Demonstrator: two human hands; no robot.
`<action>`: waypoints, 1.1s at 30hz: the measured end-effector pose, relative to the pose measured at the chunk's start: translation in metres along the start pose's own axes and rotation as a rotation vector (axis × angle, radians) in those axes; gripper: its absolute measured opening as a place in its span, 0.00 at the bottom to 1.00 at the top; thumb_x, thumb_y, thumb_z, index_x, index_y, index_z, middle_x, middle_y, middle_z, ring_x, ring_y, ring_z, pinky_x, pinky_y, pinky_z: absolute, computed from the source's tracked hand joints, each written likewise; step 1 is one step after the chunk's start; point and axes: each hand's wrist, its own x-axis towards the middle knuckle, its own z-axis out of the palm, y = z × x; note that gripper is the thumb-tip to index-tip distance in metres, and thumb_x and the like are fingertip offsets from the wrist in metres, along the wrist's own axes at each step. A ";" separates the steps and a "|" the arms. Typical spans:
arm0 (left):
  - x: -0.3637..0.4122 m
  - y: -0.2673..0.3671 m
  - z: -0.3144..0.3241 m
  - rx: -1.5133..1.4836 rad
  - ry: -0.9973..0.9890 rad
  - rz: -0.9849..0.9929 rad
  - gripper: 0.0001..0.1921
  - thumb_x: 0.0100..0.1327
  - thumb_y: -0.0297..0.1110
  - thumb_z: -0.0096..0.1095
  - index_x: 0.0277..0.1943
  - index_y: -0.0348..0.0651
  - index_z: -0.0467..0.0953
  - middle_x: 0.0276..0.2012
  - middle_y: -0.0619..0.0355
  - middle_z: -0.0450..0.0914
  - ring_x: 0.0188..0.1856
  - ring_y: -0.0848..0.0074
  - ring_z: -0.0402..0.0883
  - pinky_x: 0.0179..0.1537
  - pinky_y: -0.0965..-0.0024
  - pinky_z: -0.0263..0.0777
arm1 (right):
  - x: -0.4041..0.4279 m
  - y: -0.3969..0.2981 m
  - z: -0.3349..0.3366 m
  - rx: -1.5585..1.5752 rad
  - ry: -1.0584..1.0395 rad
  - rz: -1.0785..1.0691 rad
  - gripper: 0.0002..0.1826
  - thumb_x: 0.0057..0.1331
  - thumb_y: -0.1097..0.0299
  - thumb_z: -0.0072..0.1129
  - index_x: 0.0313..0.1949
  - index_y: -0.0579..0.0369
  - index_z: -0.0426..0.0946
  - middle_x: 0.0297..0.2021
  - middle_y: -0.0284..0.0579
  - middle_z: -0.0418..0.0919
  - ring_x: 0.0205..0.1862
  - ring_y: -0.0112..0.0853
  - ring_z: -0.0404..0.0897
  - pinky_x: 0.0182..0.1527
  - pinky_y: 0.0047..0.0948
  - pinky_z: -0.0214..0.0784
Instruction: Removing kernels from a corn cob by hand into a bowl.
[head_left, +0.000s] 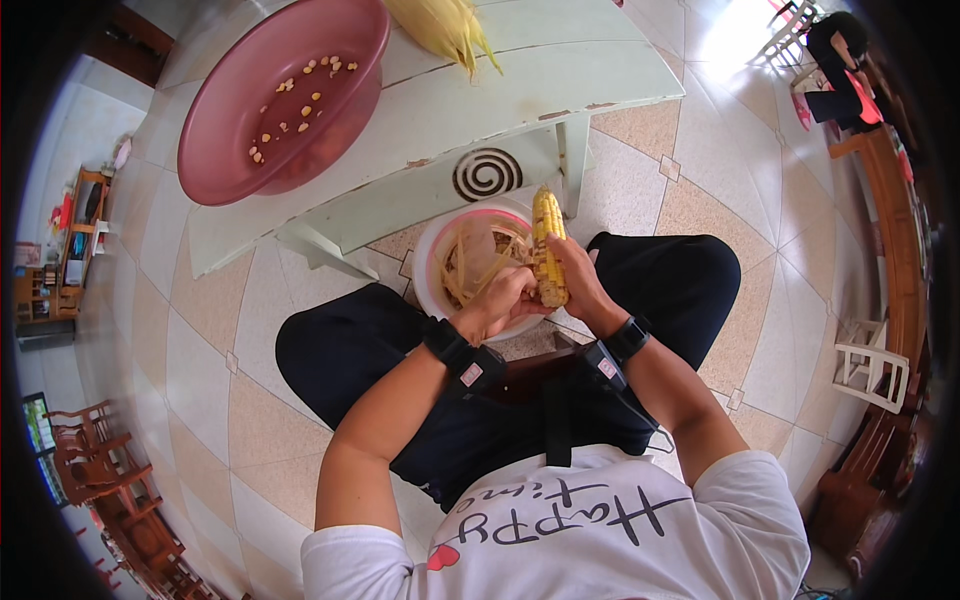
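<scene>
My right hand (580, 279) holds a husked ear of corn (550, 247) nearly upright, its yellow kernels mixed with some dark ones. Against the cob's lower left side lie the bent fingers of my left hand (504, 300); whether they grip it is hard to tell. Both hands are over the right part of a round white bin with a pink inner rim (433, 262), which has strips of husk and brown scraps inside. Loose kernels (306, 111) lie scattered in a large dark pink plastic basin (217, 176) at the upper left.
A pale green wooden bench (480, 124) with chipped edges carries the basin and an ear of corn in its husk (442, 30). My knees flank the bin. A seated person (840, 67) is far off at the upper right. A white stool (874, 367) stands at the right.
</scene>
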 end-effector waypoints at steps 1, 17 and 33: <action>0.000 0.001 0.001 -0.001 -0.001 0.000 0.17 0.56 0.26 0.33 0.45 0.26 0.63 0.44 0.45 0.70 0.45 0.64 0.72 0.48 0.64 0.68 | 0.000 -0.001 -0.001 0.028 -0.007 0.008 0.16 0.62 0.58 0.44 0.41 0.58 0.64 0.31 0.44 0.72 0.29 0.28 0.74 0.28 0.25 0.70; -0.007 0.004 0.007 -0.010 -0.071 0.017 0.16 0.60 0.34 0.40 0.47 0.32 0.64 0.42 0.50 0.72 0.43 0.69 0.74 0.46 0.66 0.69 | 0.003 -0.002 -0.006 -0.075 -0.004 0.011 0.15 0.60 0.63 0.47 0.40 0.63 0.64 0.29 0.44 0.72 0.27 0.29 0.75 0.28 0.26 0.71; -0.006 0.002 0.003 0.016 -0.049 0.017 0.17 0.60 0.34 0.46 0.48 0.30 0.63 0.42 0.50 0.71 0.44 0.70 0.74 0.48 0.68 0.70 | 0.004 0.000 -0.010 -0.045 0.042 0.043 0.14 0.58 0.66 0.50 0.39 0.64 0.67 0.28 0.45 0.74 0.27 0.27 0.75 0.28 0.24 0.72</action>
